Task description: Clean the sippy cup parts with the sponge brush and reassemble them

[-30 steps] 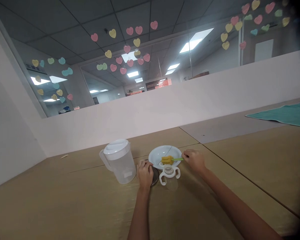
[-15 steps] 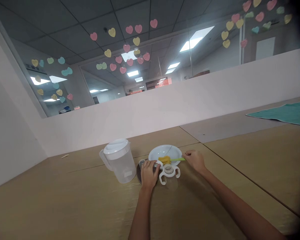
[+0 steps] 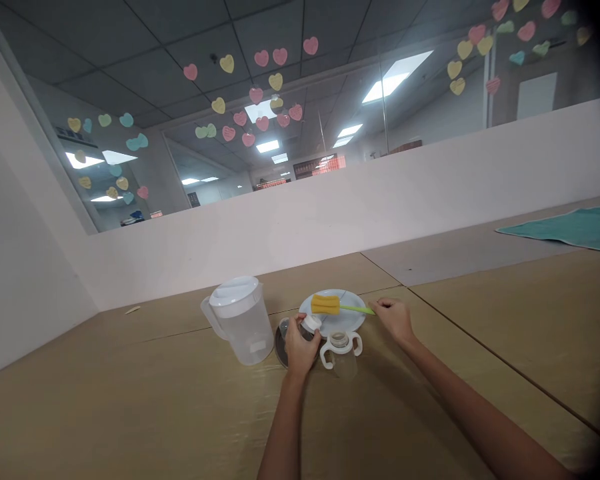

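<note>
My right hand grips the green handle of a yellow sponge brush, whose head is over a white bowl. Between the fingers of my left hand is a small white cap, above a dark round dish. A small clear item lies at the dish's left edge, partly hidden by that hand. Just right of my left hand stands a clear bottle with two white handles, its mouth open and facing up.
A clear pitcher with a white lid stands left of the dish. The teal cloth lies at the far right of the table. Behind the table is a white wall below a window.
The sponge head has risen and shifted slightly left over the bowl. My left hand has turned, and the white cap in its fingers now shows more upright.
</note>
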The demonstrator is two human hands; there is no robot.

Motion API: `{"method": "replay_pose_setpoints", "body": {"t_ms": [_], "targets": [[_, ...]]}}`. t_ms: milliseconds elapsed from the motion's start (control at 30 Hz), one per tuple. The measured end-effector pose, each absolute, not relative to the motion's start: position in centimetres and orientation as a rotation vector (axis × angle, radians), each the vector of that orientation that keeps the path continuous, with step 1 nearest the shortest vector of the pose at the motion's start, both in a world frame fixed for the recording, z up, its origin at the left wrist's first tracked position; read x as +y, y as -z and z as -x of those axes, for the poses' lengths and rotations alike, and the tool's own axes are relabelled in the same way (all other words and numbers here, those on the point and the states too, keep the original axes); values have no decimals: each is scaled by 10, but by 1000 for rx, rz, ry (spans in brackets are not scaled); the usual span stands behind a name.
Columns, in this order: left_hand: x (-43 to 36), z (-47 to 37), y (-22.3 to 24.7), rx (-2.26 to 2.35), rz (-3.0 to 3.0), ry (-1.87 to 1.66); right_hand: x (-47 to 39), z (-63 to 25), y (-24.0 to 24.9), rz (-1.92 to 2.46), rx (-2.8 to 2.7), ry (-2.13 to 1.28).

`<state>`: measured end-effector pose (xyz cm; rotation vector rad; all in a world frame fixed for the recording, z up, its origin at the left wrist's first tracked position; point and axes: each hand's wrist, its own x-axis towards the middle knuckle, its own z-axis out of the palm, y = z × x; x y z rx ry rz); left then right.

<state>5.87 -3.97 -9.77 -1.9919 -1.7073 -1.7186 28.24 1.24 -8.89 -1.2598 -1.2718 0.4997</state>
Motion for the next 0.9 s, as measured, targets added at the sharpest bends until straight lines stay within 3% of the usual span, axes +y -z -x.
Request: {"method": "replay_pose_setpoints", "body": {"t_ms": [300, 900], "targets": [[-42, -66, 95, -1543, 1998, 1854, 8, -274, 92, 1316, -1213, -302], [-52, -51, 81, -1550, 1684, 1699, 11, -283, 89, 1305, -1267, -292]]}}
